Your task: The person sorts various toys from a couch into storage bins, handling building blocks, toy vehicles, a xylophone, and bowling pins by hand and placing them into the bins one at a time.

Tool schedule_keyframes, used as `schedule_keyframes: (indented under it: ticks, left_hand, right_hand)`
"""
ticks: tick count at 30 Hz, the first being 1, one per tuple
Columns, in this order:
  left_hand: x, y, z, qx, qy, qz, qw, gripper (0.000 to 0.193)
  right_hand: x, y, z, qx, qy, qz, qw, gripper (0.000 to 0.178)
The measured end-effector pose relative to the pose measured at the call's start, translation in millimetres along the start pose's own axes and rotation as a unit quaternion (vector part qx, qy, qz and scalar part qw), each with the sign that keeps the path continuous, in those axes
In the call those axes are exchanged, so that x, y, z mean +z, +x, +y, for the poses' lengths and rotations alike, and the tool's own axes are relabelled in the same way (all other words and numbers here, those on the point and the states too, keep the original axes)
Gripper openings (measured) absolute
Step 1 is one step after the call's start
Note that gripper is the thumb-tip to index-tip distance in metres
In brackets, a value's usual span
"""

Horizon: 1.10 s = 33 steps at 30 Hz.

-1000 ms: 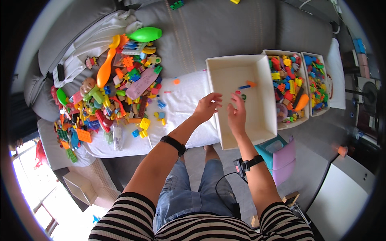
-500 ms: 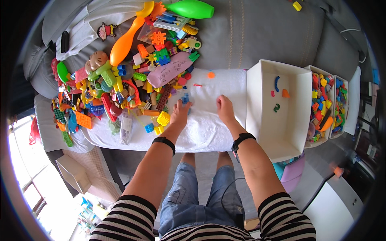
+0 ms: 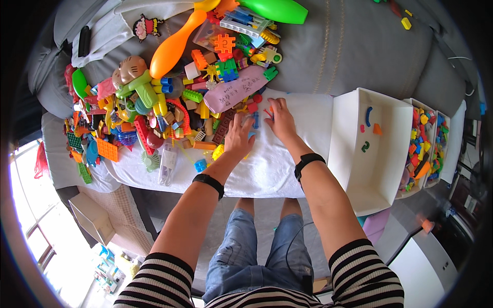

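My left hand (image 3: 239,137) lies over the right edge of a toy pile, open with its fingers apart. Just beyond its fingertips is a blue toy block (image 3: 256,121), and a dark brown brick strip (image 3: 223,128) runs along its left side. My right hand (image 3: 282,121) reaches down to the white cloth, thumb and fingers apart around a small thin red piece (image 3: 268,113). Whether they press on that piece I cannot tell. Red round pieces (image 3: 252,108) and a pink paper-like strip with handwriting (image 3: 234,90) lie beyond my hands.
A white bin (image 3: 341,149) with a few small pieces stands to the right, beside fuller toy bins (image 3: 422,154). Left lies the mixed toy pile with an orange bowling pin (image 3: 177,46); a green pin (image 3: 282,10) rests behind on the grey sofa (image 3: 370,51).
My right hand has moved forward and left to the small red piece. My left hand has shifted slightly and spread over the blue block. The whole view has swung a little left.
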<state>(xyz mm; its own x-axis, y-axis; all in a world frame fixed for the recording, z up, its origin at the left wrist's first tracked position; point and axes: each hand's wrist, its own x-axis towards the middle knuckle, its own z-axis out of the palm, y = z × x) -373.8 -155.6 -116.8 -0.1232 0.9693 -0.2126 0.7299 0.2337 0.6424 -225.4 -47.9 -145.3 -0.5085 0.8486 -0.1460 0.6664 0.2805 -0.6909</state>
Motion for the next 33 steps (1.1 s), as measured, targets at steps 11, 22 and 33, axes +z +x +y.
schedule_keyframes:
  ticks: [11,22,33]
  left_hand:
    - [9,12,18,-0.103,0.135,-0.061,0.984,0.081]
    - [4,5,-34,0.014,0.106,-0.044,0.993,0.039]
    - [-1,7,-23,-0.031,-0.195,0.005,0.980,0.033]
  right_hand:
    - [14,16,-19,-0.033,-0.119,-0.111,0.986,0.050]
    - [22,-11,-11,-0.051,-0.138,-0.130,0.981,0.024]
    - [26,-4,-6,0.055,0.063,-0.016,0.996,0.041]
